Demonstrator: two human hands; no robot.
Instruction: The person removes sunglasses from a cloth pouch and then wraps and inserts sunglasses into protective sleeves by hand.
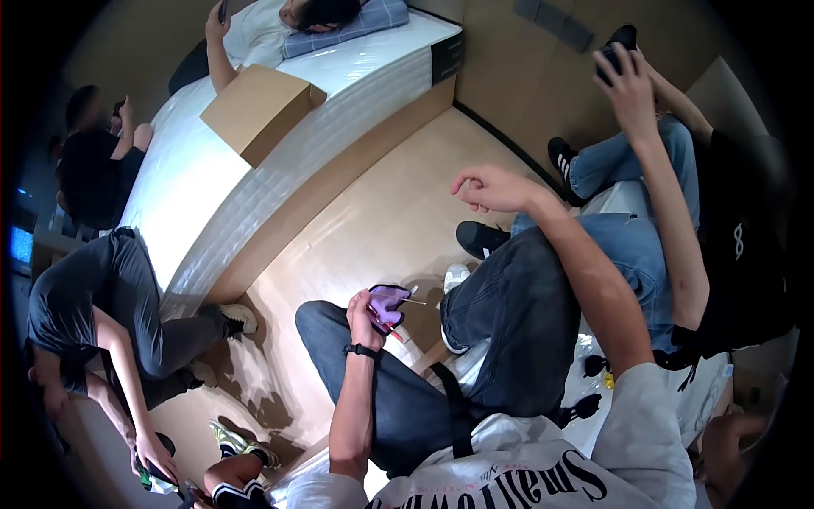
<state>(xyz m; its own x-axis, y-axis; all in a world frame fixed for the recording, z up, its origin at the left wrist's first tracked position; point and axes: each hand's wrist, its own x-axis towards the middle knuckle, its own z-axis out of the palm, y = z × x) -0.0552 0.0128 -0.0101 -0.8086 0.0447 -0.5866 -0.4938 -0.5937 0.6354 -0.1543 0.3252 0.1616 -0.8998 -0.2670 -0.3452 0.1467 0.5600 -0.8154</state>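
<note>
My left hand is closed around a small purple piece with a dark edge, held above my left knee. A thin metal rod and a red item stick out beside the fingers; what the rod belongs to is too small to tell. On that wrist is a black band. My right hand is raised over my right knee, apart from the left, with its fingers loosely curled and nothing visible in them.
A cardboard box stands on a plastic-covered mattress, where a person lies. Other people sit at the left and close by at the right. Sunglasses lie beside my right hip. Shoes rest on the pale floor.
</note>
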